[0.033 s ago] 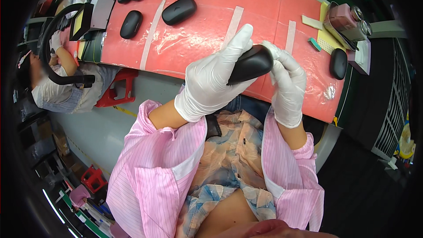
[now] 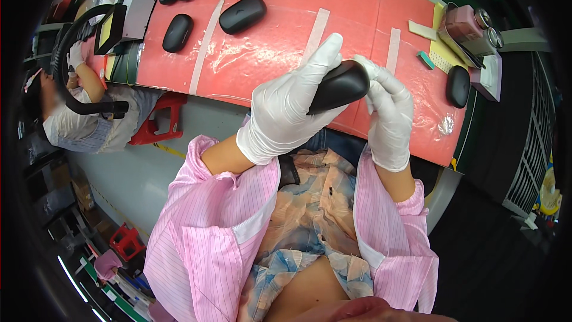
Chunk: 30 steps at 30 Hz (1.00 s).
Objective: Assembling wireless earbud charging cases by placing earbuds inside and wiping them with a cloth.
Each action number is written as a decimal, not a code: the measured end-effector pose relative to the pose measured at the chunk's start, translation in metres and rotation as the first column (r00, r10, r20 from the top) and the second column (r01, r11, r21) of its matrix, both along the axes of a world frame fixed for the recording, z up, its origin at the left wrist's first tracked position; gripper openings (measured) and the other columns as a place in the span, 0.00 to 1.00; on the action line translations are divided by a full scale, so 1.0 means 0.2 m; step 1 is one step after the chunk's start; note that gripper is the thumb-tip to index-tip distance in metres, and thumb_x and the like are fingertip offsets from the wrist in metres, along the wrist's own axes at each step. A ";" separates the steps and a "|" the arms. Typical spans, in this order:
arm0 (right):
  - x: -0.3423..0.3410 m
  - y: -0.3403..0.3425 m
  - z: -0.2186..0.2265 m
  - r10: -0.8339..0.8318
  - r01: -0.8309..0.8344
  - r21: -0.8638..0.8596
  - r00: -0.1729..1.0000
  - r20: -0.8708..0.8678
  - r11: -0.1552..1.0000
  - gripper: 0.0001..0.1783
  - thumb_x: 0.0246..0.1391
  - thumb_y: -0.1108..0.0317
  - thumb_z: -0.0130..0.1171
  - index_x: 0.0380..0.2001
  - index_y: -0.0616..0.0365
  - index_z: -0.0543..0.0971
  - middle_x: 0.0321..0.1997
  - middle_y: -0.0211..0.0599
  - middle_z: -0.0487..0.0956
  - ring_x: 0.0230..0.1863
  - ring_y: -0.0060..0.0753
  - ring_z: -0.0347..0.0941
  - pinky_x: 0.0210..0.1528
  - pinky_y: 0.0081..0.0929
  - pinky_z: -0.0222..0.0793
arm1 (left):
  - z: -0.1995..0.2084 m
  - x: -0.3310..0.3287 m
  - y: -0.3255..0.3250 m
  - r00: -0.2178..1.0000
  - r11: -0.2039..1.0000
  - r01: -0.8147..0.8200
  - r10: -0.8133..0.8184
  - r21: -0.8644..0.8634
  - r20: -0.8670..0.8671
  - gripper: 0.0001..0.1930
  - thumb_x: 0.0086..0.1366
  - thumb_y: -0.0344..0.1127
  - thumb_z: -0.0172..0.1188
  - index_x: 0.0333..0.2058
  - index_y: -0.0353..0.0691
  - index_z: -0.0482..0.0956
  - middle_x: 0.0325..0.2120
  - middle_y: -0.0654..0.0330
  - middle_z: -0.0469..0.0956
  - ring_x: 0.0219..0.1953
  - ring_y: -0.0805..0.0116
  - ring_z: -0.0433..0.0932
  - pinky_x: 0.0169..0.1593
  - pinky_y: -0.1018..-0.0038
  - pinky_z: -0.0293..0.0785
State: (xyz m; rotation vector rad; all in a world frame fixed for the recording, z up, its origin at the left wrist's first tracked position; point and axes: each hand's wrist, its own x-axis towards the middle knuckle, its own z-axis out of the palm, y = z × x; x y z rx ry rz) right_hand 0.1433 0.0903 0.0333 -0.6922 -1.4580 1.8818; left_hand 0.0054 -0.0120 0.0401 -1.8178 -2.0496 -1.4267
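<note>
Both my hands wear white gloves and are raised over the near edge of the table. My left hand [image 2: 280, 113] is closed around a smooth black oval case [image 2: 344, 88], its thumb pointing up along the far side. The case is tilted, with its rounded end toward the right. At that end my right hand [image 2: 391, 116] has its fingers bent and pressed against the case; the fingertips are partly hidden behind it. Beyond my hands, a similar black case [image 2: 242, 15] lies on the red table cover [image 2: 351, 18], with several more along the far left.
Another black case [image 2: 457, 86] lies at the right, near a small green block [image 2: 425, 60] and a holder with jars [image 2: 468, 27]. A grey box-shaped device [image 2: 138, 12] and a black hose [image 2: 62, 65] stand left. A co-worker [image 2: 89, 107] sits beyond, by a red stool [image 2: 161, 120].
</note>
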 end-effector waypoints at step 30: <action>0.11 -0.03 -0.18 -0.111 0.232 0.825 0.973 -0.205 0.515 0.17 0.43 0.83 0.57 0.38 0.59 0.83 0.33 0.31 0.75 0.33 0.30 0.69 0.34 0.26 0.65 | -0.08 -0.05 0.13 -0.484 0.969 0.126 -0.128 0.214 0.865 0.30 0.70 0.57 0.44 0.58 0.37 0.66 0.50 0.50 0.74 0.47 0.62 0.76 0.44 0.68 0.77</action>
